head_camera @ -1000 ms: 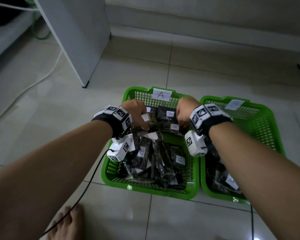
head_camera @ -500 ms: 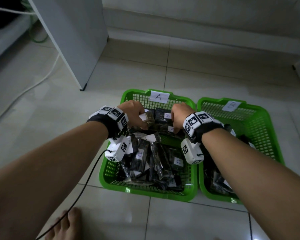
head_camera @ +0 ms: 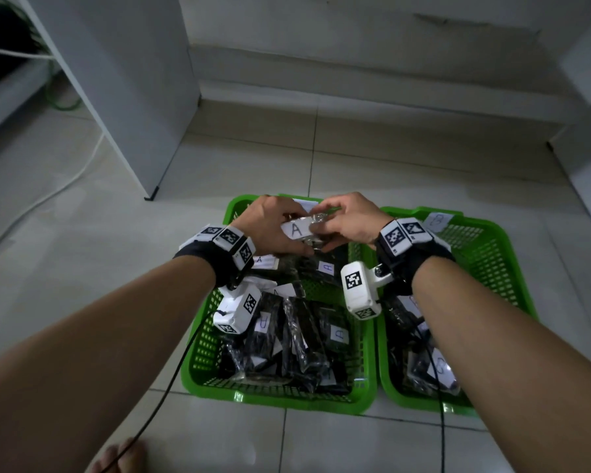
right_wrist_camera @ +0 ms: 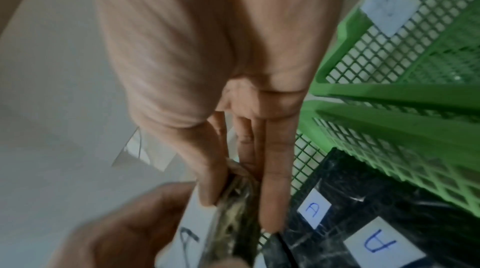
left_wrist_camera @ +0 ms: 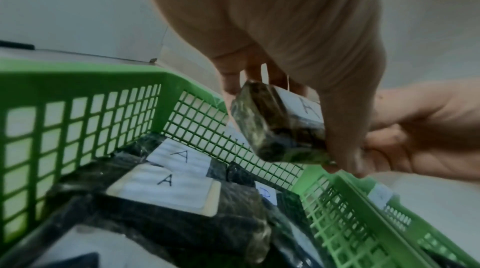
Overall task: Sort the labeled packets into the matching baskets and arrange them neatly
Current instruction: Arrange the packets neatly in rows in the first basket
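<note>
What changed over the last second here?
Both hands rose from among the packets: the left hand and right hand now hold one A packet together above the left basket. The baskets and other packets stayed put.

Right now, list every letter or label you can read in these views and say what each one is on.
"A": white label on the held packet, gripped by the left hand and the right hand.
"A": labels on several packets lying in the left basket, for example and.
"B": paper tag on the right basket, faint.
Left basket's own tag: mostly hidden behind the hands, unreadable.
Wrist markers: patterns only, no text.
</note>
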A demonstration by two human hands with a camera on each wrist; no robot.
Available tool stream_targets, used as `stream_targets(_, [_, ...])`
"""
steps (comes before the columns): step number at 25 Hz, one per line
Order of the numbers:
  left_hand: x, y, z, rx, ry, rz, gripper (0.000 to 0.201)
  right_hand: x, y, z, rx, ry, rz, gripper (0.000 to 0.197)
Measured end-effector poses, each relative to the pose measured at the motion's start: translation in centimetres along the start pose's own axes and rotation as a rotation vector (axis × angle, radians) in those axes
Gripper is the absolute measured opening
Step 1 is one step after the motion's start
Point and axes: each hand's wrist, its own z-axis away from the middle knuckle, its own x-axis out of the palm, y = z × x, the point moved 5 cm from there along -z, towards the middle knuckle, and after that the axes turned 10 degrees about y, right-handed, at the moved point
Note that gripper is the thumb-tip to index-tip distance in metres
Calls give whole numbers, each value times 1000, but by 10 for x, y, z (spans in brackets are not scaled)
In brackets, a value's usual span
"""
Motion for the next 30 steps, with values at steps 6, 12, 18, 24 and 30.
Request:
stream_targets(6, [16, -18, -6, -253, -137, 306, 63, -28, 16, 6, -14, 75, 133, 36])
stream_targets(12, [27, -8, -6, -219, -173, 270, 73, -1, -4, 13, -440, 130, 828, 39])
stream_targets(18, [39, -42, 13, -192, -349, -232, 39, 16, 4, 8, -350, 112, 971, 38])
stream_targets(24, [50, -50, 17, -177, -320, -312, 45, 42, 26, 2, -271, -38, 1186, 58])
stream_targets(30, [51, -60, 15, -177, -342, -316, 42, 40, 26, -2, -303, 3, 1094, 57])
